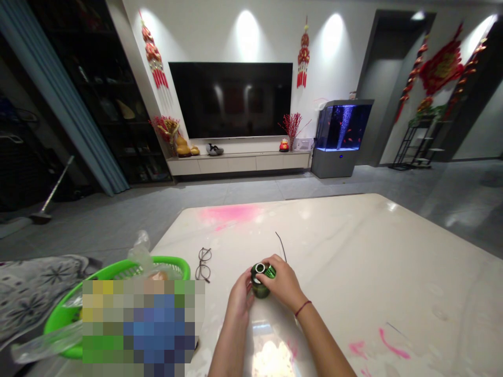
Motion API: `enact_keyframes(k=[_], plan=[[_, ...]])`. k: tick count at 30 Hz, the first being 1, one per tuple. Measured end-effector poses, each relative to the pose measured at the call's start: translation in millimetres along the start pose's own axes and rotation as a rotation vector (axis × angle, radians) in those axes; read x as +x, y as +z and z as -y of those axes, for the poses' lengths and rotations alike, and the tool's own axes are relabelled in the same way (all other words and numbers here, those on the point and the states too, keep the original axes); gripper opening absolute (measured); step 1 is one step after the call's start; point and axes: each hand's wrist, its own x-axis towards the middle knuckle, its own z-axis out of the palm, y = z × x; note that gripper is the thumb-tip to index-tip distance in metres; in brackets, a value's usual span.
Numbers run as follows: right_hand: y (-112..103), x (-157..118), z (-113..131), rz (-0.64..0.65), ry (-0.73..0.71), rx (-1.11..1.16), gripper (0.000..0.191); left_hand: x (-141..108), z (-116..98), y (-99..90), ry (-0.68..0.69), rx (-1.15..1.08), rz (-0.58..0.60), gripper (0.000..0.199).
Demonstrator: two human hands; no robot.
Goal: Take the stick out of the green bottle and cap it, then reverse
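Observation:
A small dark green glass jar (pixel 261 290) stands upright on the pale table, a white ring showing at its top. My left hand (pixel 239 294) is curled around the jar's left side. Pinched between the thumb and fingers of my right hand (pixel 286 283) is a shiny green ribbed cap (pixel 270 271), just right of the white ring. Whether cap and jar touch I cannot make out. Behind my right hand a thin black strip (pixel 281 246) lies on the table.
Eyeglasses (pixel 203 264) lie left of the jar on the table (pixel 353 251). A green basket (pixel 178 260) with plastic bags stands at the left, partly blurred out. Pink stains (pixel 231 212) mark the tabletop. A television (pixel 231 99) and a fish tank (pixel 341 128) are beyond.

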Motion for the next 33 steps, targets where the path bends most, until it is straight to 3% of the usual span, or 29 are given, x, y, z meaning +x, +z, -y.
enact_keyframes(k=[10,15,20,24,28,33], plan=[[-2,3,-1,-0.030,0.030,0.087,0.021,-10,-9,-3.0,0.161,0.035,0.033,0.023],[-10,7,3,-0.122,0.126,0.380,0.027,-17,-14,-0.7,0.372,0.129,0.016,0.018],[-19,9,6,-0.103,0.308,0.857,0.037,-26,-13,6.1,0.580,0.283,0.074,0.018],[-21,8,8,-0.108,0.354,1.117,0.037,-35,-12,8.9,0.712,0.457,0.099,0.021],[-17,8,7,-0.092,0.350,1.228,0.035,-41,-12,10.2,0.812,0.537,0.127,0.020],[-12,8,6,-0.061,0.368,1.202,0.037,-40,-12,9.4,0.779,0.534,0.076,0.012]])
